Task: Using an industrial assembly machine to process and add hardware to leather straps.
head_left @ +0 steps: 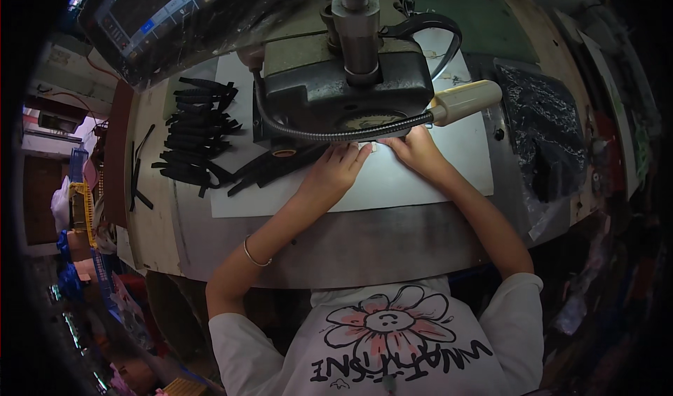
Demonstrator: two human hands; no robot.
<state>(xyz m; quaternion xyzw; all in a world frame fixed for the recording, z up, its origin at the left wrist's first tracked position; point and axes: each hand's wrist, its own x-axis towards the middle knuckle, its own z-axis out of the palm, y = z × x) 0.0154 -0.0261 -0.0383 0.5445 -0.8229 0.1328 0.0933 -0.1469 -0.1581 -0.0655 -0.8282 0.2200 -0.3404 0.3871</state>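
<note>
My left hand (338, 165) and my right hand (423, 156) meet on a white sheet (392, 186), right under the front of a dark machine head (343, 91). The left fingers are bent and pressed together. On the right hand, thumb and fingers come together, with their tips partly behind the machine's lamp. A small whitish piece (374, 146) shows between the two hands; what exactly they grip is too small and hidden to make out. Long black fabric strips (270, 168) lie beside the left hand and run under the machine.
Several bundles of black strips (200, 126) are stacked at the left, with loose strips (140, 172) farther out. A lamp (466, 104) on a flexible metal neck crosses before the machine. At the right lies a clear plastic bag of dark material (543, 130). A screen (168, 17) stands back left.
</note>
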